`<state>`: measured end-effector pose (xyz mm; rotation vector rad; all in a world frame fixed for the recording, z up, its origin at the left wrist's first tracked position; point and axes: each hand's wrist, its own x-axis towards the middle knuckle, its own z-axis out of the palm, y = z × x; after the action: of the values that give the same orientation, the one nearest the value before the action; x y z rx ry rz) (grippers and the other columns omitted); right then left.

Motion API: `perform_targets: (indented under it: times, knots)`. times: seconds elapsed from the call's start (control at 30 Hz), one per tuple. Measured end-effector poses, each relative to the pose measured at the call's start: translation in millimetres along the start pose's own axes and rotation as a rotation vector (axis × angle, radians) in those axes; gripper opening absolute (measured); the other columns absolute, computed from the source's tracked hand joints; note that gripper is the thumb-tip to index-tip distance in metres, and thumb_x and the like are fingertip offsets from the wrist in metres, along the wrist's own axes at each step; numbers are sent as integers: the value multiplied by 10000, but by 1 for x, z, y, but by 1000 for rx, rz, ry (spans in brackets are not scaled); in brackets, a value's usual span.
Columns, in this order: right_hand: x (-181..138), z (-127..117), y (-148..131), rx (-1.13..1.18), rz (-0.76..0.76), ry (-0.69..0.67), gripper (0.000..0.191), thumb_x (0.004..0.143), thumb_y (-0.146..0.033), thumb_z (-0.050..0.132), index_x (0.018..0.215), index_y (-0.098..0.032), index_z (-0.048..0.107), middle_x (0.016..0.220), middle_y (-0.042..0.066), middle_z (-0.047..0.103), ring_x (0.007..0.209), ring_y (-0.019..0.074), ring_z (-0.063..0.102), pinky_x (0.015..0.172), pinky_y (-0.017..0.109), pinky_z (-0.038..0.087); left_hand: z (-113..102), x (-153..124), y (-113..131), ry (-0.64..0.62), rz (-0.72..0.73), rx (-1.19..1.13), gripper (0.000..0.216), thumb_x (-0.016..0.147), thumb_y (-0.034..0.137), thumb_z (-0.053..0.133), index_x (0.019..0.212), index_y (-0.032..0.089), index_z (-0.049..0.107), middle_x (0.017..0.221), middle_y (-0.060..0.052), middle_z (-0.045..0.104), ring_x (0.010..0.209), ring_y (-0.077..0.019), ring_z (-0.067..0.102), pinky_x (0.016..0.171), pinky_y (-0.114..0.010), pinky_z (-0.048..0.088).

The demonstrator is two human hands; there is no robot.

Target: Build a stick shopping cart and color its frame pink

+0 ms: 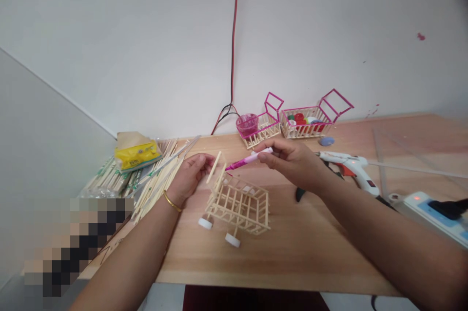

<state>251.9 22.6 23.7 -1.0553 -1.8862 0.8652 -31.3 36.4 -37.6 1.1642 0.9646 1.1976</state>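
Observation:
My right hand (287, 160) is closed around a paintbrush (248, 159) with a pale handle and a magenta-coated end. The brush points down and left, its tip beside the upright sticks of a small cart's handle. That cart (241, 204) is built of bare wooden sticks, with white round wheels, and sits tilted toward me. My left hand (193, 172), with a gold bangle at the wrist, has its fingers curled against the cart's handle frame on the left. Its fingertips are partly hidden behind the sticks.
At the back stand two stick carts with magenta trim (261, 130) (307, 126), and a pink-stained cup (247, 126). A glue gun (351, 167) and power strip (438, 213) lie right. Loose sticks (157, 184) and a yellow packet (137, 155) are left.

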Motion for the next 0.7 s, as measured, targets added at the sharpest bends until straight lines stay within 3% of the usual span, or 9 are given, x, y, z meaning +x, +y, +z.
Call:
perform_targets:
  times: [0.7]
  knots:
    - [-3,3,-1,112,-84,0,201,867,-360,624,930,-181,691,696,8,623,603,126,557,542,245,430,-3,4,-6,10,-24,-33,263,793,403,730,857,147,736,805,-57,723,719,-154,628,707,-265,502]
